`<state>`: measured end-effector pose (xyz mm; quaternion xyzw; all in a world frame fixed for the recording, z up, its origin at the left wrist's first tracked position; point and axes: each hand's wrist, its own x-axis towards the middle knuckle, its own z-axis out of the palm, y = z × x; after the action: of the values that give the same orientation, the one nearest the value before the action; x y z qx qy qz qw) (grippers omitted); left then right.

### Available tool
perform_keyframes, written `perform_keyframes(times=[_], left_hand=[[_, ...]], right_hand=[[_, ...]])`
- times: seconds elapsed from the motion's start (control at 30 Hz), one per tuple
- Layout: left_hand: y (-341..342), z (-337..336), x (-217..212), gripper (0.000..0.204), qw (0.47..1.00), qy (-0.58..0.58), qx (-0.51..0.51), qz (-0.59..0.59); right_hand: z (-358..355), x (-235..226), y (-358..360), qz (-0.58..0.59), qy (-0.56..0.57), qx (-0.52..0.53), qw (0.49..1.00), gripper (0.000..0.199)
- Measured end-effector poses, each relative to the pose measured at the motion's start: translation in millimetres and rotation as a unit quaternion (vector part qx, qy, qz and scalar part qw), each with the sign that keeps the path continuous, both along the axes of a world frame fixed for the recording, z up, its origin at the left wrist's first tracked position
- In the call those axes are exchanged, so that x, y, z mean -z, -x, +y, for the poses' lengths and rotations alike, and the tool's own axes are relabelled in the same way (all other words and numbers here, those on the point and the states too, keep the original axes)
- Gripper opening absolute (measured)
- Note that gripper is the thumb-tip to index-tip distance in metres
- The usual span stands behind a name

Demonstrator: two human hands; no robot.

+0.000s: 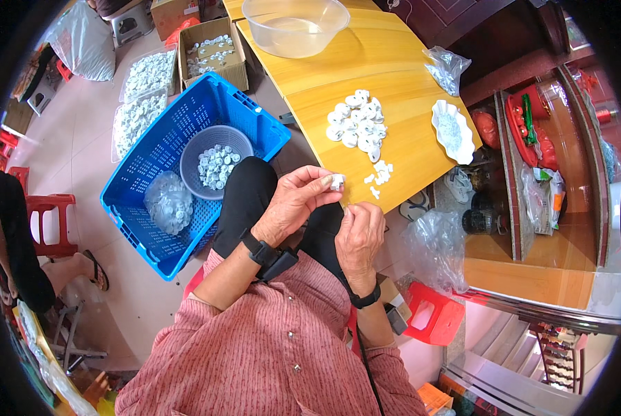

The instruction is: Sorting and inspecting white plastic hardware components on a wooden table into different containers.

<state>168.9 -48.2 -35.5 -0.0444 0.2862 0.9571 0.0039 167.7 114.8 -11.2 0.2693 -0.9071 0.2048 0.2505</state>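
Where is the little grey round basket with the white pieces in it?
In the head view, the grey round plastic basket sits inside the blue plastic crate on the floor, to the person's left, beside a clear bag of white pieces.

A small white plastic part [337, 182] was pinched between the fingertips of the left hand [298, 201], just off the near edge of the yellow wooden table [393, 62]. The right hand [359, 232] was held closed just beside it, below the same edge. A heap of white parts [357, 125] was spread near the table's middle, with small white pieces [380, 175] scattered by the near edge. A blue crate [185, 118] holding a grey basket [210, 149] was set on the floor to the left.
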Motion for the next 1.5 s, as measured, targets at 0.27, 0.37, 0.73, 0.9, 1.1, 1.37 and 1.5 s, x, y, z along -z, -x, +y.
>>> perform_keyframes(times=[0.27, 0.37, 0.73, 0.9, 1.1, 1.37, 1.5], left_hand=[[-2, 5, -1, 0.017, 1.0, 0.005, 0.002, 0.015], [-3, 4, 0, 0.018, 1.0, 0.013, -0.001, 0.021], [-8, 15, -2, 0.019, 0.994, 0.094, 0.021, 0.047], [-9, 13, -5, 0.024, 0.996, 0.081, 0.028, 0.03], [-9, 8, -8, 0.033, 0.998, 0.004, 0.062, 0.016], [-9, 9, -11, 0.026, 0.997, -0.023, 0.07, 0.011], [-8, 10, -6, 0.024, 0.998, -0.011, 0.057, 0.019]], right_hand=[[3, 0, 0, -0.051, 0.087, 0.0, 0.995, 0.012], [1, -15, 0, -0.096, 0.189, -0.022, 0.977, 0.008], [-8, -30, -1, -0.154, 0.278, -0.032, 0.948, 0.01], [-5, -24, -1, -0.159, 0.253, -0.034, 0.954, 0.011], [-6, -25, -2, -0.157, 0.252, -0.032, 0.954, 0.011], [-7, -29, -4, -0.162, 0.258, -0.052, 0.951, 0.011], [-7, -29, -5, -0.152, 0.284, -0.059, 0.945, 0.01]])
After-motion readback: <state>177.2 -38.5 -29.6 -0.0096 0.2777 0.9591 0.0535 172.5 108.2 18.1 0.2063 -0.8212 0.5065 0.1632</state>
